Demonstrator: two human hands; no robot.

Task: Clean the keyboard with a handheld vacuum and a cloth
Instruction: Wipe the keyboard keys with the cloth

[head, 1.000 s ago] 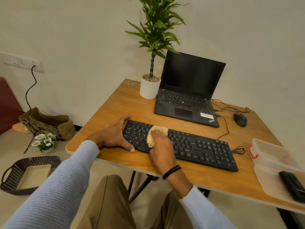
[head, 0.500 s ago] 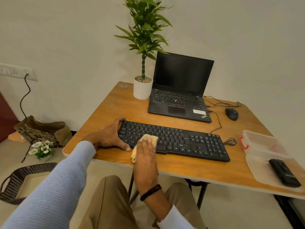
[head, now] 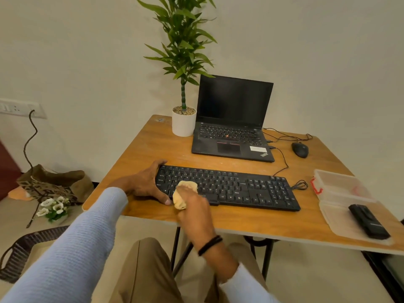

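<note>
1. One black keyboard (head: 227, 189) lies along the table's (head: 140, 149) near edge, in front of the laptop (head: 231, 127).
2. The right hand (head: 194, 206) is curled round a bunched yellow cloth (head: 184, 193), pressing it on the keys at the left end — short, light strokes along each row should lift dust without snagging keycaps.
3. The left hand (head: 146, 184) clasps the keyboard's left end, thumb at the front edge, fingers over the back; a firm brace should stop it sliding.
4. Work rightward toward the number pad — mind the coiled cable (head: 300, 185).
</note>
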